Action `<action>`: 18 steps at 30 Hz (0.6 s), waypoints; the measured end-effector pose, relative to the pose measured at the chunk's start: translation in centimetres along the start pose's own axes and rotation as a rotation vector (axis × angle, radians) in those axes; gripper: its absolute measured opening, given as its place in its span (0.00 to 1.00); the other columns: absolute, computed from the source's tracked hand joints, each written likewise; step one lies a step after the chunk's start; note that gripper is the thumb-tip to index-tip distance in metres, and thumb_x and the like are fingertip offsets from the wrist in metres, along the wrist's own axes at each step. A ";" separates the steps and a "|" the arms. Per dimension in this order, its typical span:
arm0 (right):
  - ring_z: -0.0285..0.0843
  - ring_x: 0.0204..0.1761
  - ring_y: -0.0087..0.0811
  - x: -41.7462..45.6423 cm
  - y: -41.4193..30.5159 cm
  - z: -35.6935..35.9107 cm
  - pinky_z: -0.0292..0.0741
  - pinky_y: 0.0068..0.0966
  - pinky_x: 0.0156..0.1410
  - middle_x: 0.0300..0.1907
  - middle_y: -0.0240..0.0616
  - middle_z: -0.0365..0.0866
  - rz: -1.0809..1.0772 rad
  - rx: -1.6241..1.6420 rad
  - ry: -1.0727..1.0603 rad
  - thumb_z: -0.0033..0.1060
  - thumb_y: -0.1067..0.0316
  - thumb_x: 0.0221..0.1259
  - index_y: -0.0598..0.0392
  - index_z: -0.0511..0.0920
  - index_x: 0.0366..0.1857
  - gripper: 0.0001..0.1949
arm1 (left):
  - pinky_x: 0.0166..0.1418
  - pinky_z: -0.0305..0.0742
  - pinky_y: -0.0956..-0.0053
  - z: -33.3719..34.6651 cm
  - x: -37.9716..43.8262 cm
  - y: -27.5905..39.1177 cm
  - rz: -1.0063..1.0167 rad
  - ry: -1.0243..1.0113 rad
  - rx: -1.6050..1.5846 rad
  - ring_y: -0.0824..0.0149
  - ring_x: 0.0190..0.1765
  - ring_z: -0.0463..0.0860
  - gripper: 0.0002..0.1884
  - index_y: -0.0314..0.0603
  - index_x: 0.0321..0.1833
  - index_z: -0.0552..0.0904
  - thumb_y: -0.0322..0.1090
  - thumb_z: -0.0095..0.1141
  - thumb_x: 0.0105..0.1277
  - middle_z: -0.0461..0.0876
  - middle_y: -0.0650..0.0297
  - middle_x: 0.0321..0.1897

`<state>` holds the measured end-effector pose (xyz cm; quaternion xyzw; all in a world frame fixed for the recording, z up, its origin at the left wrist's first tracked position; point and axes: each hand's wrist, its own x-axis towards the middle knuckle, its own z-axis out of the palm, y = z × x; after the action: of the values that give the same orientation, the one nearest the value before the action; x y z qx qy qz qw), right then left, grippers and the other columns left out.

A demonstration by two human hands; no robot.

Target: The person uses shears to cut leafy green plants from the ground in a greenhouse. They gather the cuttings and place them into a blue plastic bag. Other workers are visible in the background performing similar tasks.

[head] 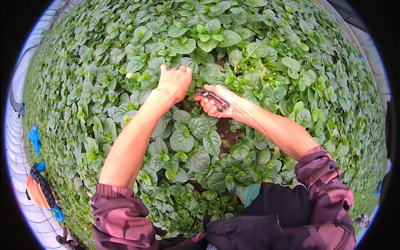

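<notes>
My left hand (176, 79) reaches into a dense bed of broad-leaved green plants (190, 131), which look like Malabar spinach. Its back faces me and the fingers are bent down among the leaves, so whatever they may pinch is hidden. Close by on the right, my right hand (218, 100) is closed around small dark metal hand pruners (214, 98). The handles lie across the palm with their ends towards my wrist; the blades are hard to make out. Below the pruners, bare brown soil (226, 134) shows between the leaves.
Leafy growth surrounds both hands. At the far left are a blue plastic bag (34, 139) and a bent-over person (40, 187) in orange and dark clothing; another person (64, 239) is lower down. Clear plastic sheeting (18, 125) lines the left edge. More figures (362, 220) appear at lower right.
</notes>
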<state>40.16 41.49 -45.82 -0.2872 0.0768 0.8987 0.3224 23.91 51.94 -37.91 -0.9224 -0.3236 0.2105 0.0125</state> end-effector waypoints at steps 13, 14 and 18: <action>0.87 0.42 0.46 0.1 0.5 3.8 0.85 0.45 0.46 0.43 0.53 0.84 -0.045 -0.508 0.213 0.29 0.41 0.81 0.59 0.72 0.51 0.28 | 0.76 0.60 0.42 3.0 -4.2 -4.6 0.046 0.496 -0.091 0.44 0.71 0.68 0.26 0.43 0.54 0.80 0.29 0.68 0.48 0.74 0.49 0.62; 0.86 0.42 0.47 0.3 0.3 4.1 0.85 0.46 0.46 0.44 0.55 0.83 -0.036 -0.544 0.232 0.29 0.41 0.81 0.60 0.71 0.52 0.28 | 0.76 0.59 0.41 3.5 -4.2 -4.9 0.056 0.474 -0.089 0.45 0.72 0.67 0.26 0.43 0.54 0.79 0.29 0.68 0.48 0.74 0.49 0.62; 0.86 0.46 0.53 1.5 -0.2 4.7 0.85 0.50 0.48 0.48 0.61 0.81 -0.004 -0.617 0.260 0.29 0.40 0.80 0.63 0.67 0.55 0.30 | 0.77 0.58 0.39 4.7 -4.4 -6.0 0.078 0.370 -0.116 0.47 0.72 0.68 0.26 0.43 0.54 0.77 0.29 0.68 0.48 0.75 0.52 0.62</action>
<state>37.13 43.99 -42.80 -0.4837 -0.1590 0.8347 0.2098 15.42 53.56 -39.54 -0.9564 -0.2914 0.0186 0.0104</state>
